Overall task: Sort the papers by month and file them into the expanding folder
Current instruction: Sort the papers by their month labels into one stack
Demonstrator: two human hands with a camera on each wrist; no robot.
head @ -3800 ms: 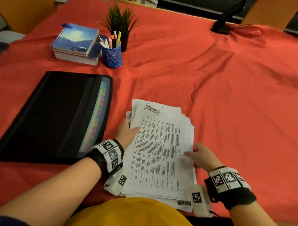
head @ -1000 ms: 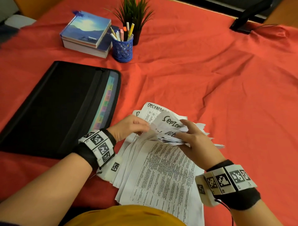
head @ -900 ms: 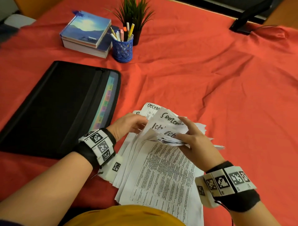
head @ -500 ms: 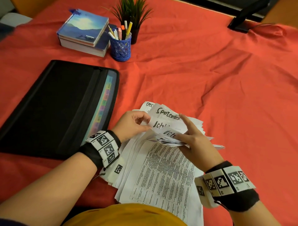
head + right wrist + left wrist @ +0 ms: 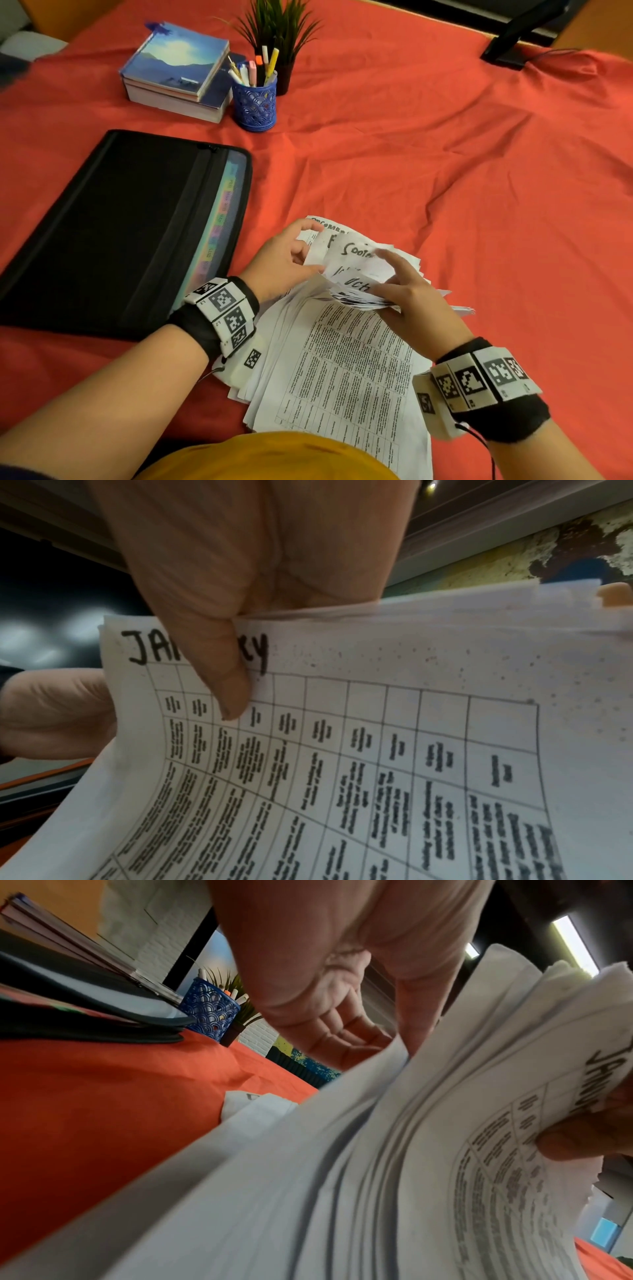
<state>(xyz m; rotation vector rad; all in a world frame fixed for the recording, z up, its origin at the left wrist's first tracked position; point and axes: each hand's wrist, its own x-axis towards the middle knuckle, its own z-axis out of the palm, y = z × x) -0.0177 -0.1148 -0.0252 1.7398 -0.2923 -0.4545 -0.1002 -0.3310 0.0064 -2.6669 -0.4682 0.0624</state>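
A stack of printed papers [image 5: 342,370] with handwritten month names lies on the red cloth in front of me. My right hand [image 5: 404,294] grips the far ends of several upper sheets and bends them up and back; its thumb presses on the sheet headed JANUARY [image 5: 377,750]. September and October headings show on the curled backs. My left hand [image 5: 291,260] pinches the edge of one lifted sheet between thumb and curled fingers [image 5: 346,1034]. A sheet headed December lies flat beneath. The black expanding folder [image 5: 120,222] lies to the left, its coloured tabs [image 5: 219,219] showing.
Stacked books [image 5: 174,72], a blue pen cup [image 5: 254,102] and a small potted plant [image 5: 277,34] stand beyond the folder. A black monitor foot [image 5: 513,44] sits at the far right. Wrinkled red cloth [image 5: 462,171] covers the table.
The flat stack's far ends are now lifted in my right hand. Over the last second my left hand has been leafing through the raised sheets, and the December heading is more covered.
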